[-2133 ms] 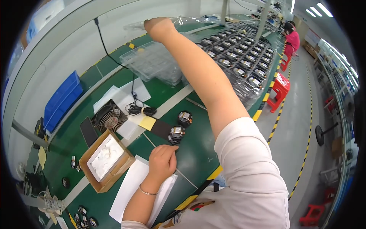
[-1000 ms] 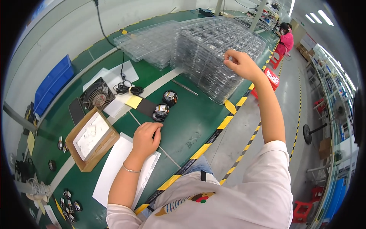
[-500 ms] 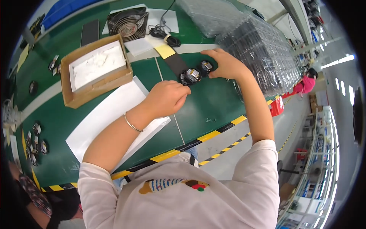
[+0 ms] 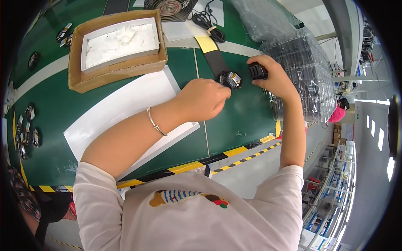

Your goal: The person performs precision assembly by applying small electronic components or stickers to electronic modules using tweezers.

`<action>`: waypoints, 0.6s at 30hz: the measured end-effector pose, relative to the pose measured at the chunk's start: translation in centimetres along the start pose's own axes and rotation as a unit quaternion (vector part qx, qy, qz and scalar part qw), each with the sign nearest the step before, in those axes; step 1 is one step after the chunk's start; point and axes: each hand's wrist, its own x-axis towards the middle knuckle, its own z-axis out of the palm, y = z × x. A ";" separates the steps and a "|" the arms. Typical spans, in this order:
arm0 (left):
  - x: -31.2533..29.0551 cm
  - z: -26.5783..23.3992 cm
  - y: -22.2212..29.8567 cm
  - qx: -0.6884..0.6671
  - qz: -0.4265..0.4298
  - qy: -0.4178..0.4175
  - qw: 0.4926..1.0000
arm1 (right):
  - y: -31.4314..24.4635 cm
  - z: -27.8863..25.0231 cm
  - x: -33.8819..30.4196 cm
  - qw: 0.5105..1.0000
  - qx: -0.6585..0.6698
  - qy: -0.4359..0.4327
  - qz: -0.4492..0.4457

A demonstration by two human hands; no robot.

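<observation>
My right hand (image 4: 274,77) grips a small black part with a ribbed side (image 4: 257,71) between thumb and fingers, at the right of the green table. Just left of it lies a round black part with a yellow-and-white label (image 4: 231,79), against the end of a dark strip (image 4: 217,62). My left hand (image 4: 205,98) is closed beside that labelled part, its knuckles up and its fingertips turned under. Whether the left fingers touch the part or hold anything is hidden.
A cardboard box (image 4: 117,76) holds a white tray of white material. White paper (image 4: 121,104) lies under my left forearm. Clear plastic trays (image 4: 305,75) are stacked at right. Behind are a fan (image 4: 169,8) and coiled cable (image 4: 208,26). Several small parts (image 4: 26,131) lie far left.
My right hand has closed on the black part and tilted it, so its ribbed side shows. It has moved away from the labelled part. The whole view has shifted.
</observation>
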 end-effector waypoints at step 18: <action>0.7 -0.8 -1.6 -0.228 -0.268 0.153 0.923 | -3.2 3.2 1.6 0.986 -0.053 -0.126 -0.099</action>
